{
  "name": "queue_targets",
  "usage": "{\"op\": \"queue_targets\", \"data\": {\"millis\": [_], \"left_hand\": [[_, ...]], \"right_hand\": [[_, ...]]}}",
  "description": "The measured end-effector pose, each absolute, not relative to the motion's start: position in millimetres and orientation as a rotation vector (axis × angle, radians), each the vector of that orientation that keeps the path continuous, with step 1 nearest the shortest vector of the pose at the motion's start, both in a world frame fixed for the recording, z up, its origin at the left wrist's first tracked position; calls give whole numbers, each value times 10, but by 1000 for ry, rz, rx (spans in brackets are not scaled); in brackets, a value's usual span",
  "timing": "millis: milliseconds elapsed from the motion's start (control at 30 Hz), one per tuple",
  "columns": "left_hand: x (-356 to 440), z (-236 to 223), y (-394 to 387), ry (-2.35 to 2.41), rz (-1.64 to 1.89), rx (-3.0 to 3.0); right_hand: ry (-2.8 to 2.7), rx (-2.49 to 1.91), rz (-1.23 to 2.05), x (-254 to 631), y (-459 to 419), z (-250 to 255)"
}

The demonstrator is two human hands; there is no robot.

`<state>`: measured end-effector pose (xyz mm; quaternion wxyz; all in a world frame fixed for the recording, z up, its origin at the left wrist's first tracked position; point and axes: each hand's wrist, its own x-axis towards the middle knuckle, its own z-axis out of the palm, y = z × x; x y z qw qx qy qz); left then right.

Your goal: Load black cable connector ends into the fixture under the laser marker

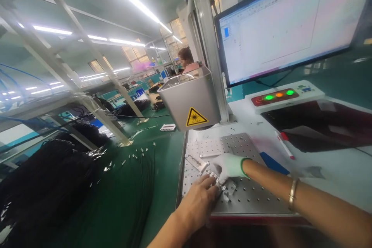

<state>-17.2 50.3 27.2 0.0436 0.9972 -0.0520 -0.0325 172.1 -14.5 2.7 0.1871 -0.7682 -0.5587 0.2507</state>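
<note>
My bare left hand rests on the perforated metal plate of a laser marking machine, fingers bent over a small row of metal connector parts. My right hand, in a white glove with a green cuff, presses down on the same parts from the far side; a gold bracelet sits on that forearm. A small metal fixture is bolted to the plate just left of the hands. The grey laser head with a yellow warning sticker hangs above the plate.
A monitor stands at the right, above a control panel with lit buttons. A red-capped pen lies on the white machine top. Black cable bundles and loose cables cover the green bench at left. Another person sits far back.
</note>
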Motion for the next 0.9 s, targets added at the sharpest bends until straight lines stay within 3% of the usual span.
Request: {"op": "queue_targets", "data": {"millis": [200,467,700,900], "left_hand": [[-173,207,503,-92,-167,3103],[-184,238,508,-168,-240,3127],[-199,196,508,-159,-73,3061],[-269,432,556,84,99,2729]], "right_hand": [[-1581,-2196,516,1670,-301,269],[-1459,-2406,349,1382,-294,136],[-1510,-2591,242,1247,12,19],[-1664,-2618,231,1226,90,-58]]}}
